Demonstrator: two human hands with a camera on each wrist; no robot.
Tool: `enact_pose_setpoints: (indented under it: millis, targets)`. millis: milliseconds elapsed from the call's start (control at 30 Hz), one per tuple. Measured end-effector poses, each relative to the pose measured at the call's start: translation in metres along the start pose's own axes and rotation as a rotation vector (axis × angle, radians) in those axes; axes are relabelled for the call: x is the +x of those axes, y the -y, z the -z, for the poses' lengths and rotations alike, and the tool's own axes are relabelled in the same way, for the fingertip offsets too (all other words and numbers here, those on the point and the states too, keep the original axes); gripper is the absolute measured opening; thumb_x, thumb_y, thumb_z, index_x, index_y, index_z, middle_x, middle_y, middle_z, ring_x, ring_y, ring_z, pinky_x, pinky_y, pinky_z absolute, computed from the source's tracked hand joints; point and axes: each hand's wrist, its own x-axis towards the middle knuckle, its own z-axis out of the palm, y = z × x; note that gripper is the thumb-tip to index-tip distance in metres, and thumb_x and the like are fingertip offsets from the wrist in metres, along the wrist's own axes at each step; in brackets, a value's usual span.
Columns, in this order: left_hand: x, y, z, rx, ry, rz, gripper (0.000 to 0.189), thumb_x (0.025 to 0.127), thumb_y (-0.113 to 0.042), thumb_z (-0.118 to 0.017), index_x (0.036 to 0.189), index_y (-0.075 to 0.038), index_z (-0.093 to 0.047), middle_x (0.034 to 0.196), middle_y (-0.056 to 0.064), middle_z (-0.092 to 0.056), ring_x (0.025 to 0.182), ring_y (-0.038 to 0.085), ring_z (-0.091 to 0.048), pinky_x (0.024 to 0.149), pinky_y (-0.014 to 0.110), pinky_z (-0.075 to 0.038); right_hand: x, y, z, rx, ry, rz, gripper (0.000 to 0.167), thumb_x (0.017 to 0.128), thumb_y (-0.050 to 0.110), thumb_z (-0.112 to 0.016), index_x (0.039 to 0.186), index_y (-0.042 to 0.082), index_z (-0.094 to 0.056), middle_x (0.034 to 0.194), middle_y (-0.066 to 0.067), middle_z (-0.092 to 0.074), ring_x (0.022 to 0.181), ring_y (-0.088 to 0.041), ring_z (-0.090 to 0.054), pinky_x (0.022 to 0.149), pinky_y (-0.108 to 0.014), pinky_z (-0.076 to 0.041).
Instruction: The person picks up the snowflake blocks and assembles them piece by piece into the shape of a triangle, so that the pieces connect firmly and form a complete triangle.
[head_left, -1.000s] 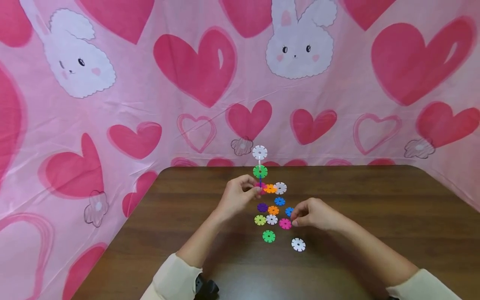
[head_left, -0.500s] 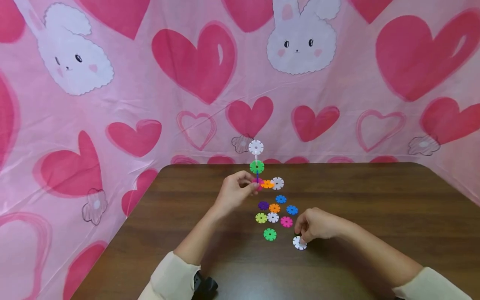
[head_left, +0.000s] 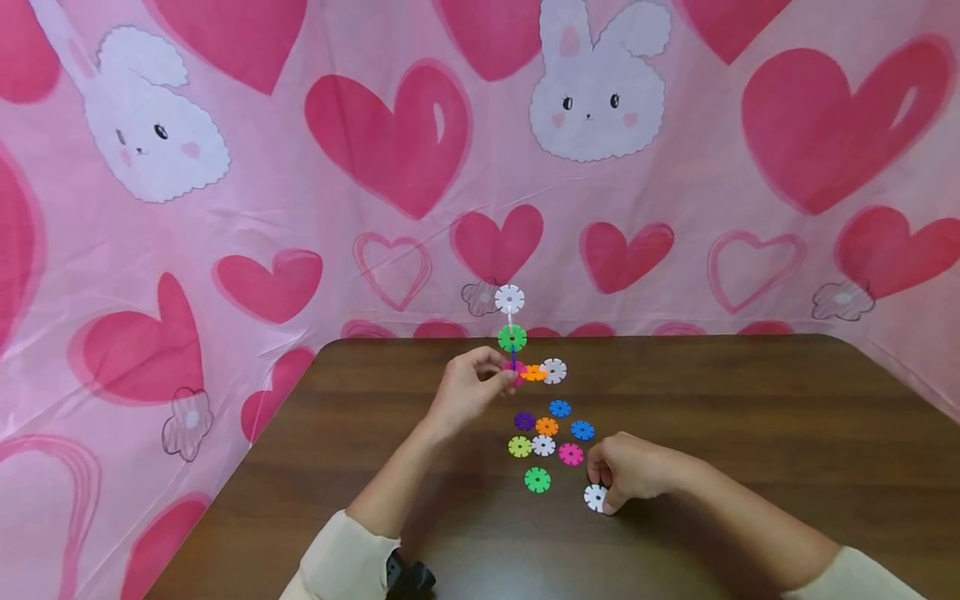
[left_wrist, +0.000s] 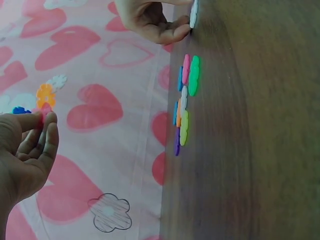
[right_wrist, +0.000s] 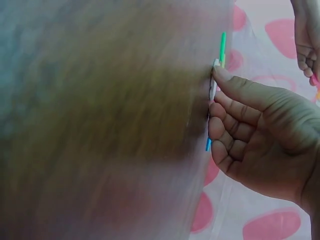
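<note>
In the head view my left hand [head_left: 467, 390] pinches the pink disc [head_left: 519, 378] of a chain of notched interlocking plastic discs, held above the table. A blue disc [head_left: 513, 358] seen edge-on, a green disc [head_left: 512, 338], another edge-on disc and a white disc [head_left: 509, 298] rise from it. An orange disc [head_left: 533, 373] and a white one extend to the right. Near the table's front my right hand [head_left: 637, 469] pinches a loose white disc [head_left: 595, 498] by its edge, thumb on the near side. In the right wrist view the thumb [right_wrist: 245, 91] partly covers that disc.
Several loose discs lie on the brown table [head_left: 720, 400] between the hands, including a green disc [head_left: 537, 480], a pink disc [head_left: 571, 454], a purple disc [head_left: 524, 421] and a blue disc [head_left: 582, 430]. A pink cloth [head_left: 390, 167] with hearts hangs behind.
My right hand has moved from beside the loose pink and blue discs toward the front, and has taken hold of the white disc. The left hand keeps the chain up, shifted slightly left.
</note>
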Motion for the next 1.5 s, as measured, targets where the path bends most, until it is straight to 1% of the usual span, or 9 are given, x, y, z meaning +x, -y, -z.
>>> enact_pose_setpoints:
  millis: [333, 467, 600, 767, 1000, 1167, 1300, 1433, 1500]
  targets:
    - [0.001, 0.004, 0.001, -0.012, -0.021, -0.006, 0.009, 0.083, -0.002, -0.067, 0.086, 0.004, -0.06, 0.074, 0.014, -0.067, 0.072, 0.037, -0.063, 0.062, 0.029, -0.053, 0.001, -0.003, 0.005, -0.003, -0.055, 0.031, 0.027, 0.065, 0.01, -0.083, 0.067, 0.016, -0.057, 0.061, 0.011, -0.048, 0.057, -0.005, -0.043, 0.05, -0.022, -0.04]
    - [0.001, 0.005, 0.002, -0.014, -0.014, 0.011, 0.011, 0.083, -0.003, -0.067, 0.088, 0.005, -0.061, 0.076, 0.016, -0.068, 0.072, 0.036, -0.063, 0.063, 0.029, -0.053, 0.0, -0.006, 0.01, 0.043, -0.117, 0.039, 0.02, 0.07, 0.007, -0.079, 0.069, 0.016, -0.06, 0.059, 0.012, -0.049, 0.055, -0.004, -0.043, 0.048, -0.022, -0.039]
    - [-0.003, -0.005, 0.003, -0.005, -0.002, 0.023, 0.01, 0.084, 0.0, -0.065, 0.088, 0.007, -0.06, 0.077, 0.019, -0.067, 0.071, 0.034, -0.064, 0.065, 0.034, -0.054, 0.0, -0.009, 0.014, 0.085, -0.236, 0.027, 0.012, 0.074, 0.008, -0.076, 0.073, 0.013, -0.065, 0.06, 0.011, -0.054, 0.055, -0.004, -0.046, 0.05, -0.022, -0.041]
    - [-0.012, -0.026, 0.004, 0.007, 0.014, 0.031, 0.008, 0.084, 0.004, -0.063, 0.087, 0.01, -0.058, 0.078, 0.023, -0.066, 0.073, 0.039, -0.063, 0.068, 0.039, -0.054, 0.001, -0.01, 0.018, 0.162, -0.451, -0.074, 0.005, 0.079, 0.011, -0.073, 0.077, 0.009, -0.068, 0.065, 0.006, -0.059, 0.06, -0.01, -0.05, 0.052, -0.024, -0.043]
    - [-0.014, -0.027, 0.003, 0.002, 0.036, 0.034, 0.007, 0.085, 0.004, -0.062, 0.087, 0.009, -0.058, 0.079, 0.022, -0.067, 0.074, 0.038, -0.063, 0.068, 0.04, -0.054, 0.003, -0.007, 0.024, 0.281, -0.675, -0.171, 0.014, 0.083, 0.014, -0.07, 0.088, 0.001, -0.07, 0.076, -0.008, -0.067, 0.069, -0.019, -0.056, 0.06, -0.027, -0.047]
    - [-0.015, -0.023, 0.001, 0.022, 0.061, 0.049, 0.007, 0.086, 0.002, -0.062, 0.088, 0.008, -0.058, 0.08, 0.022, -0.067, 0.07, 0.027, -0.064, 0.067, 0.034, -0.053, 0.004, -0.003, 0.025, 0.442, -0.731, -0.197, 0.024, 0.085, 0.017, -0.068, 0.095, -0.004, -0.068, 0.081, -0.014, -0.069, 0.075, -0.023, -0.061, 0.066, -0.029, -0.048]
    - [-0.013, -0.009, -0.003, 0.031, 0.075, 0.021, 0.007, 0.085, 0.002, -0.063, 0.086, 0.007, -0.058, 0.079, 0.021, -0.067, 0.068, 0.021, -0.064, 0.066, 0.036, -0.052, 0.004, -0.001, 0.024, 0.679, -0.728, -0.177, 0.028, 0.086, 0.017, -0.067, 0.099, -0.008, -0.066, 0.078, -0.006, -0.069, 0.073, -0.019, -0.063, 0.07, -0.029, -0.049]
    - [-0.008, 0.012, -0.007, 0.022, 0.075, -0.003, 0.007, 0.085, 0.0, -0.064, 0.086, 0.005, -0.058, 0.079, 0.021, -0.067, 0.071, 0.03, -0.065, 0.066, 0.038, -0.053, 0.006, 0.0, 0.023, 0.955, -0.674, -0.127, 0.01, 0.088, 0.012, -0.064, 0.087, 0.004, -0.07, 0.072, 0.002, -0.067, 0.066, -0.011, -0.061, 0.064, -0.024, -0.049]
    - [-0.007, 0.018, -0.008, 0.024, 0.073, -0.003, 0.007, 0.085, -0.001, -0.064, 0.086, 0.003, -0.058, 0.079, 0.02, -0.067, 0.073, 0.033, -0.064, 0.066, 0.039, -0.053, 0.007, 0.0, 0.023, 1.05, -0.645, -0.112, 0.012, 0.088, 0.01, -0.063, 0.08, 0.013, -0.07, 0.071, 0.002, -0.067, 0.064, -0.01, -0.06, 0.059, -0.021, -0.048]
